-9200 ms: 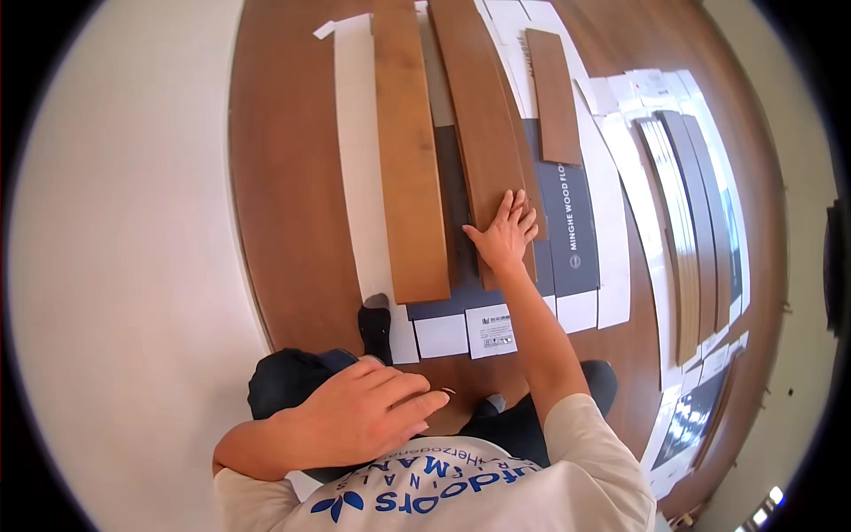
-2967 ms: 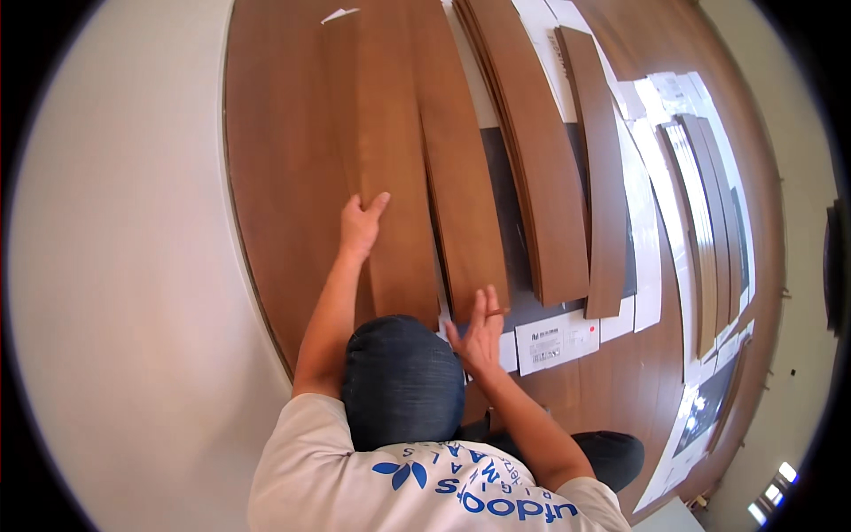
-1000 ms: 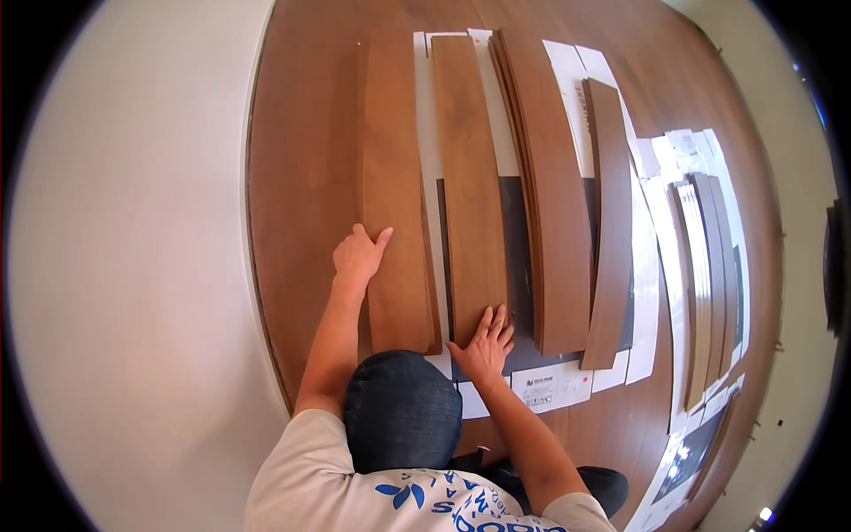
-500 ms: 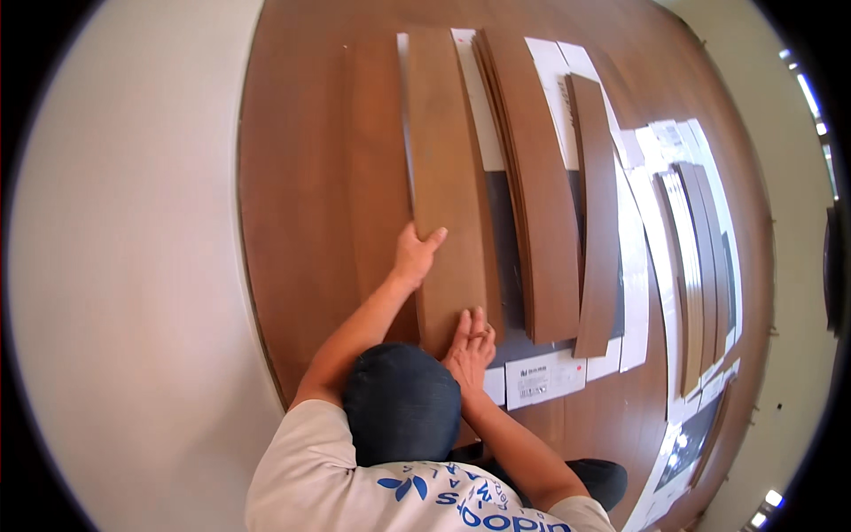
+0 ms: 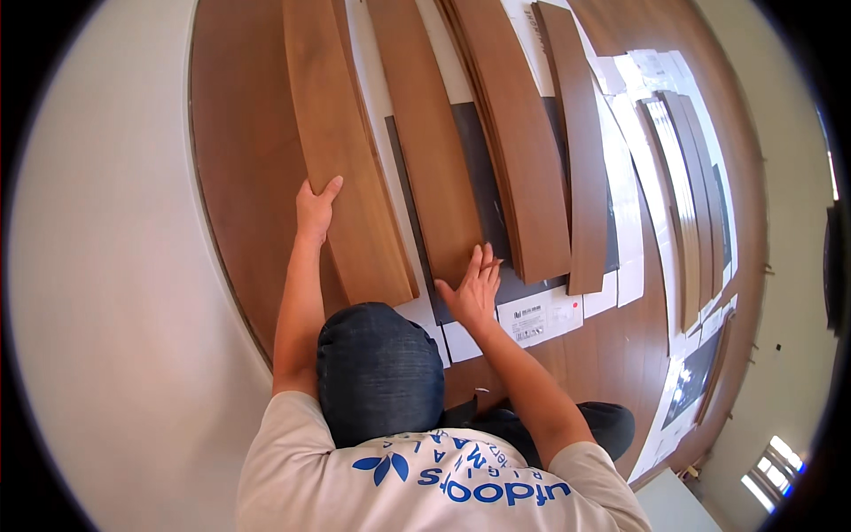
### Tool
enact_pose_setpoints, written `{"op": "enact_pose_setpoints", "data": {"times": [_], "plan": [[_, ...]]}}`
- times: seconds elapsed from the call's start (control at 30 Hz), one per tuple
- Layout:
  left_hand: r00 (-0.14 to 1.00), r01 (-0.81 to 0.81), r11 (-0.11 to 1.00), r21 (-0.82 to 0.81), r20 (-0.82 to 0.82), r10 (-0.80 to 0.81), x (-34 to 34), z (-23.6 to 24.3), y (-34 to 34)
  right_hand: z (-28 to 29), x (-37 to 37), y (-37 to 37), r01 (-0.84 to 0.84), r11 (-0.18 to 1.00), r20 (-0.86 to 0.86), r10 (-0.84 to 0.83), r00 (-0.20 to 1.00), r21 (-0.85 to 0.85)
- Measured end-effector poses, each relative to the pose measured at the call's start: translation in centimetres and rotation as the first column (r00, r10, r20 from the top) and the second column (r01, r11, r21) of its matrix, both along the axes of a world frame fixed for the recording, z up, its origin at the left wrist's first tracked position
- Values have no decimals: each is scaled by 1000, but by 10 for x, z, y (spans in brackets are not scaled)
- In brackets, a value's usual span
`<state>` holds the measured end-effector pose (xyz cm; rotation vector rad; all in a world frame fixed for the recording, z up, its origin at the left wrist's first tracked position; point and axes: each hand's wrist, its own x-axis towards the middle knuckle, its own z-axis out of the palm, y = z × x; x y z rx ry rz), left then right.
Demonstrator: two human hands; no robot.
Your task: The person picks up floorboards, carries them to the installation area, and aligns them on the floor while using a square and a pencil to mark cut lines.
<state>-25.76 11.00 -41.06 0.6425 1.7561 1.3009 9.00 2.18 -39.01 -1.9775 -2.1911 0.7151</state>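
A long brown floor plank [image 5: 341, 151] slants on the left, its near end by my denim-covered knee. My left hand [image 5: 316, 206] is closed on the plank's left edge, thumb on top. To its right, on the cardboard, lies a second brown plank [image 5: 425, 124]. My right hand [image 5: 474, 288] rests with fingers spread at this plank's near end. A small thin reddish-brown thing shows at its fingers, too small to name. Further right is a stack of planks [image 5: 510, 133], with a single narrower plank [image 5: 574, 160] beside it.
Flattened white and dark cardboard [image 5: 541, 317] lies beneath the planks on the brown wood floor [image 5: 239, 142]. A white wall [image 5: 97, 222] runs along the left. More narrow strips [image 5: 696, 195] lie on cardboard farther right.
The left plank has moved left with my left hand, opening a gap beside the second plank. My right hand now spreads at the second plank's end. The whole view has shifted.
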Motion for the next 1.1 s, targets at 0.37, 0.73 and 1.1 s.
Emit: {"op": "enact_pose_setpoints", "data": {"times": [0.37,0.73,1.1], "plan": [[660,113,742,-661,-508,-553,-12,33,20,-20,71,-69,75,996,-83,-79,993,-43],[494,134,725,-675,-589,-640,-17,14,2,-18,-5,-2,-52,998,122,57,991,-40],[754,421,878,-228,-450,-479,80,38,52,35,-17,6,12,991,167,10,986,-132]]}}
